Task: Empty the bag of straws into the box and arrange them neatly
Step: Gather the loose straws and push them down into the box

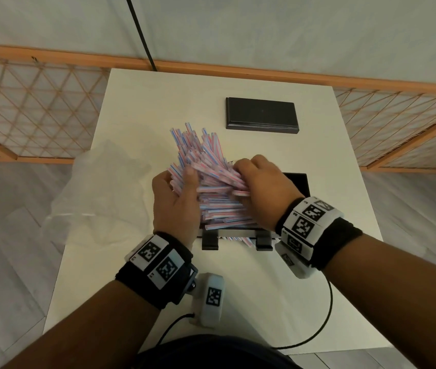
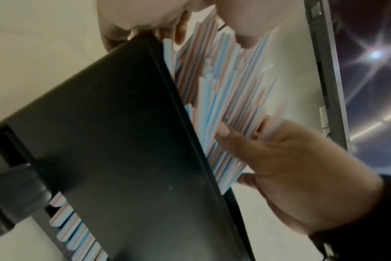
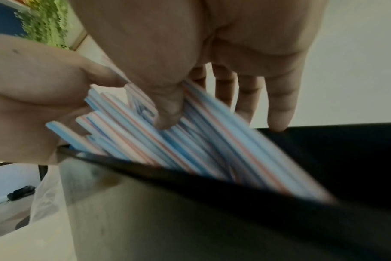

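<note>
From the head view, your left hand (image 1: 175, 201) and right hand (image 1: 260, 191) bracket the heap of straws (image 1: 211, 182) from either side, fingers curled into it, which looks meant to stop the pile spilling while you comb it lengthwise. The straws sit mostly over the black box (image 1: 298, 182) on the white tabletop (image 1: 251, 283), with the far ends fanned up and out past it, so the arranging is far from done. The emptied bag (image 1: 99, 193) lies slack to the left, out of the way, and a black lid (image 1: 261, 115) waits farther back.

From the left wrist view, the box wall (image 2: 123, 141) fills the frame; your right hand (image 2: 297, 176) grips a sheaf of straws (image 2: 223, 106) above the rim.

From the right wrist view, your thumb presses into the straws (image 3: 190, 141) and your fingertips (image 3: 279, 121) touch the box edge (image 3: 324, 141), probably steadying it.
</note>
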Available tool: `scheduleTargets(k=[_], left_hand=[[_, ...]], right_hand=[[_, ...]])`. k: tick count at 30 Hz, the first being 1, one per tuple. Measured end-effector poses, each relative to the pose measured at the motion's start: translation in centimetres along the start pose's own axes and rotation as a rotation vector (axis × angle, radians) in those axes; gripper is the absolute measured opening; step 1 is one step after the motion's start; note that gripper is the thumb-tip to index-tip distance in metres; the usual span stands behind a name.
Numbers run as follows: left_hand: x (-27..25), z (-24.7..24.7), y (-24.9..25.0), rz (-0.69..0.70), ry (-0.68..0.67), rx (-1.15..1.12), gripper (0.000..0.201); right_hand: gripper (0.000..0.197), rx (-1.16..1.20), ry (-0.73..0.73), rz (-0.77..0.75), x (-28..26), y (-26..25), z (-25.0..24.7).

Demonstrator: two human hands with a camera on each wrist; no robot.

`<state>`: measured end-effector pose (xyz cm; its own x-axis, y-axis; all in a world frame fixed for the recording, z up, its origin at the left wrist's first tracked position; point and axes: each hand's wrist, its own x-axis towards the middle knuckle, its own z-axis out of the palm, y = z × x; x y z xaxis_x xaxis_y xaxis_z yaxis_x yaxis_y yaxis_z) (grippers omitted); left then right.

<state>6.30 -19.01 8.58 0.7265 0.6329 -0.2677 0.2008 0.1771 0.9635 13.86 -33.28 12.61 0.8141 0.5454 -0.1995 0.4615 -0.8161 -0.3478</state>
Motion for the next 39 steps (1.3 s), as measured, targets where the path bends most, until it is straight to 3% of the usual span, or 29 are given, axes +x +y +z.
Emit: scheduleTargets(k=[4,8,14,18,22,26,29,34,38,39], left_hand=[[0.6,-0.3,-0.1,-0.128,0.031,-0.115,0.028],[0.2,0.0,-0.7,-0.157,-0.011,-0.149,0.029],[-0.2,0.2,-0.9,-0.150,-0.045,-0.097,0.014],[-0.2,0.3,-1.0,-0.138,-0.043,-0.058,0.028],[-0.2,0.0,-0.9,-0.127,-0.063,0.035,0.044],[-0.1,-0.3,-1.0,-0.115,-0.068,0.081,0.037],[0.2,-0.2,-1.6,-0.048,-0.074,0.078,0.061],[-0.3,-0.2,-0.8,0.027,-0.089,0.123,0.087],[-0.3,-0.3,-0.8,-0.051,-0.050,0.143,0.041],[-0.3,-0.3,-0.9,-0.071,-0.062,0.131,0.039]], right_hand=[[0.056,0.080,0.115,0.105,-1.6,2.6,-0.9],[0.056,0.043,0.026,0.179,-2.5,4.5,-0.5],[0.023,0.045,0.012,0.152,-2.4,5.2,0.4],[0.012,0.103,0.083,0.134,-1.7,4.5,0.6],[0.024,0.146,0.138,0.111,-1.5,3.5,0.0],[0.038,0.127,-0.155,0.051,-3.1,3.2,0.0],[0.058,0.088,-0.273,-0.043,-3.8,3.2,1.1],[0.055,0.103,-0.259,-0.056,-3.3,3.2,2.3],[0.079,-0.022,-0.336,-0.024,-2.6,3.3,3.2],[0.080,-0.026,-0.352,-0.020,-2.4,3.2,3.2]])
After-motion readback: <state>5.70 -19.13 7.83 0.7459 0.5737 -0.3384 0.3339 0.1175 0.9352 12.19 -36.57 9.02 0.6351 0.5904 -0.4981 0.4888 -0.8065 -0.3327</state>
